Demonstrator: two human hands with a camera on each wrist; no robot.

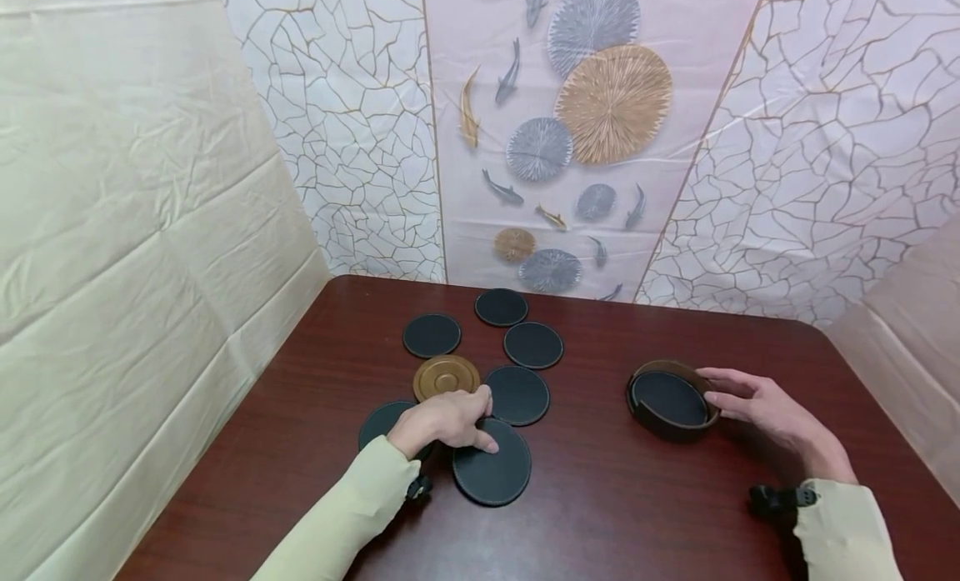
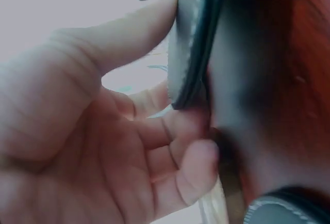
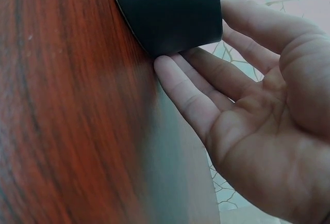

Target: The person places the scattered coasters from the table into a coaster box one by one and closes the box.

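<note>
My left hand (image 1: 450,418) pinches a round black coaster (image 1: 491,468) with pale edge stitching. In the left wrist view the thumb lies on one face of that coaster (image 2: 188,38), with fingers at the other face. On the right stands a round, low-walled coaster holder (image 1: 641,410) with a notch in its front wall and a black coaster (image 1: 669,398) inside. My right hand (image 1: 772,410) touches the holder's right side, thumb at the rim. In the right wrist view its fairly straight fingers meet the dark outer wall of the holder (image 3: 175,17).
Several black coasters lie loose on the dark red table (image 1: 600,498): one (image 1: 517,395) beside the left hand, one (image 1: 384,423) partly under the left wrist, others (image 1: 532,345) farther back. A brown ringed disc (image 1: 445,374) lies among them. A patterned cloth (image 1: 367,147) hangs behind.
</note>
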